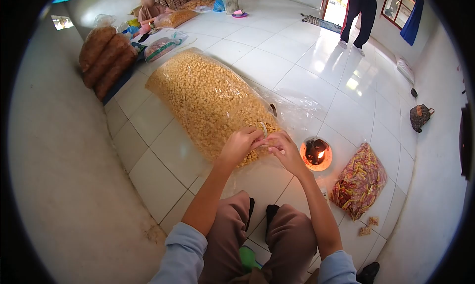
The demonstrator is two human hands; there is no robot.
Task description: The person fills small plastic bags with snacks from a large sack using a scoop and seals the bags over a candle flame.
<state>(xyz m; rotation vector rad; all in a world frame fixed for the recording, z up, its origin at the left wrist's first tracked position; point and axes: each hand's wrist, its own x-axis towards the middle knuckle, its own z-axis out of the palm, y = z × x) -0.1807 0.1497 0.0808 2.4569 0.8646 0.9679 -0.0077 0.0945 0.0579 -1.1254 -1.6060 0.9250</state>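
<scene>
A large clear plastic bag [203, 93] full of small golden-yellow snack pieces lies on the floor in front of me. Over its near end my left hand [241, 143] and my right hand [286, 151] meet, fingertips pinched close together. Whatever they pinch is too small and too covered to name. A pale curved rim [264, 130] shows among the snack pieces just beyond my fingers. To the right of my right hand, a small flame burns on a dark lamp [316, 153] set in a round dish.
Right of the flame lies a clear bag of red and yellow packets [358, 182], with small packets [365, 230] nearby. Filled brown sacks [106, 59] lean at the left wall. One person [151, 12] sits at the back; another [360, 14] stands by the doorway.
</scene>
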